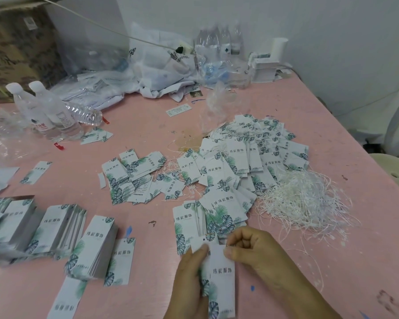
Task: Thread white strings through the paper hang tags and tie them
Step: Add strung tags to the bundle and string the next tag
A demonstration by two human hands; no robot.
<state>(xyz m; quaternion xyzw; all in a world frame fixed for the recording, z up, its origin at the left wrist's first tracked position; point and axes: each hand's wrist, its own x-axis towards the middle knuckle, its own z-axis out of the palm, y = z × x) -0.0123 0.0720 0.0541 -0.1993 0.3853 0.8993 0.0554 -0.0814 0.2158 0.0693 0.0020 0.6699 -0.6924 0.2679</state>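
My left hand [190,276] grips a couple of white paper hang tags [221,275] with green leaf print, held upright near the table's front edge. My right hand [247,248] has its fingers curled at the tags' top right corner, pinching something there; a thin string is hard to make out. A tangled heap of white strings [304,199] lies to the right. Strung tags lie fanned out in a pile [251,157] behind it. Small stacks of tags [97,245] stand at the left, and another stack [194,217] lies just beyond my hands.
The pink table [148,125] carries loose tags [134,178] in the middle, water bottles [48,109] at the left, plastic bags [161,65] and more bottles at the back, and white boxes [265,67] in the back corner. A cardboard box [16,42] stands far left.
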